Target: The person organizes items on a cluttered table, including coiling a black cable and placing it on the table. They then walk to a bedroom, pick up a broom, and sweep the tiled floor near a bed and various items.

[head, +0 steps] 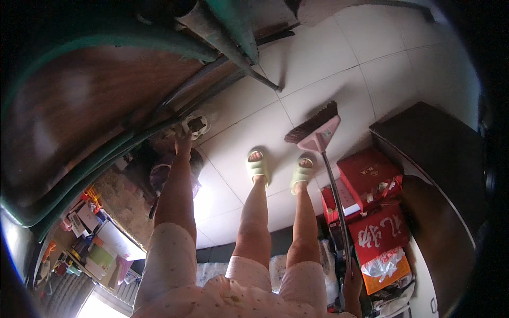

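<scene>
My left hand (183, 139) reaches forward to the left and holds the rim of a round white object (206, 126) with a dark middle; its exact kind is unclear. My right hand (352, 284), low at the right, is closed round the metal handle (338, 202) of a broom. The broom has a pink plastic head (320, 135) with dark bristles (312, 121), which lie towards the far side, over the pale tiled floor in front of my feet. I wear pale green slippers (258, 169).
Green-framed furniture (107, 39) with a brown panel and metal legs fills the upper left. Red gift bags and boxes (370, 175) stand at the right beside a dark cabinet (425, 139). At the lower left, papers and small goods (119, 240) lie near a brown textured surface (123, 198).
</scene>
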Demonstrator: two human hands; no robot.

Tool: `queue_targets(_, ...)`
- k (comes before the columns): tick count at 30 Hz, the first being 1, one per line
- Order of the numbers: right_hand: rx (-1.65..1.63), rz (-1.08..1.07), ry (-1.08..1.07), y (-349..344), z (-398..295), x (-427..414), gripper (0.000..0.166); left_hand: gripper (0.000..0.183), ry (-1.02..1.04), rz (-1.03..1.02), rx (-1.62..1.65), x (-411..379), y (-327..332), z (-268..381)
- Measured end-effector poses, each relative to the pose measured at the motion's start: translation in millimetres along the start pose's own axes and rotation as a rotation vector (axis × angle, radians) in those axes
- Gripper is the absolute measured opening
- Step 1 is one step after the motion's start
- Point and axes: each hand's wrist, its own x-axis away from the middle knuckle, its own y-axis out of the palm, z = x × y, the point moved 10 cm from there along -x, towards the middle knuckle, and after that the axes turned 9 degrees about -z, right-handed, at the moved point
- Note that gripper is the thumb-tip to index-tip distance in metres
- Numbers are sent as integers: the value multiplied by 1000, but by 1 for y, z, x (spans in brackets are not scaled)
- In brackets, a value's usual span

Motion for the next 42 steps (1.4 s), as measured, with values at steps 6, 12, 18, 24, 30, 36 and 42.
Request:
queue_targets(6,326,-23,87,-72,-37,-10,36,52,596,22,-358,63,-7,-29)
queue_targets(12,754,30,-165,-220,-126,-38,40,42,-51,-660,203,320,13,-67)
queue_targets(18,878,153,-502,-361,-285,-123,26,37,-512,-522,141,519,-48,-97)
queue_targets(24,842,-92,-388,-449,-310,-222,24,40,-703,-364,308,631,-42,-68)
queue_targets(30,496,-185,-441,-432,-230,-314,27,37,-594,-501,223,674,57,6)
queue_targets(36,406,-50,-512,-311,-210,-348,27,40,-495,-496,94,674,124,109)
queue_targets(42,615,-26,-373,-508,-139,-420,23,38,-645,-390,247,682,106,129)
